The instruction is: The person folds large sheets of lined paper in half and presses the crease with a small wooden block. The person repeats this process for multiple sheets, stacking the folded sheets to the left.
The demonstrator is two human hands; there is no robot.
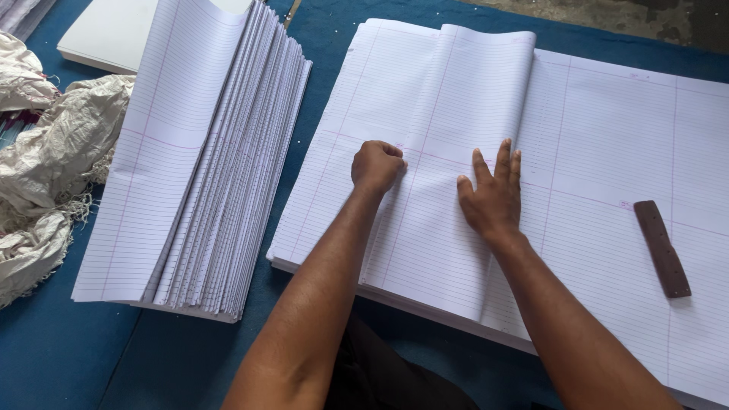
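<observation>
Both forearms are stretched out over the folded ruled sheet (448, 152), which is laid on the big paper stack (607, 137). It's pressed by the left hand (377, 167), curled into a fist, and the right hand (493, 196), flat, fingers together. Nearby, a brown wooden stick (662, 248) is rested.

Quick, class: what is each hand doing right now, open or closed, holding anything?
Left hand: closed in a fist, pressing on the folded sheet, holding nothing.
Right hand: open, flat on the same sheet.

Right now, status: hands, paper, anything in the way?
Left hand fisted, right hand flat, both pressing folded ruled sheet. Brown wooden strip lies to the right, clear.
</observation>
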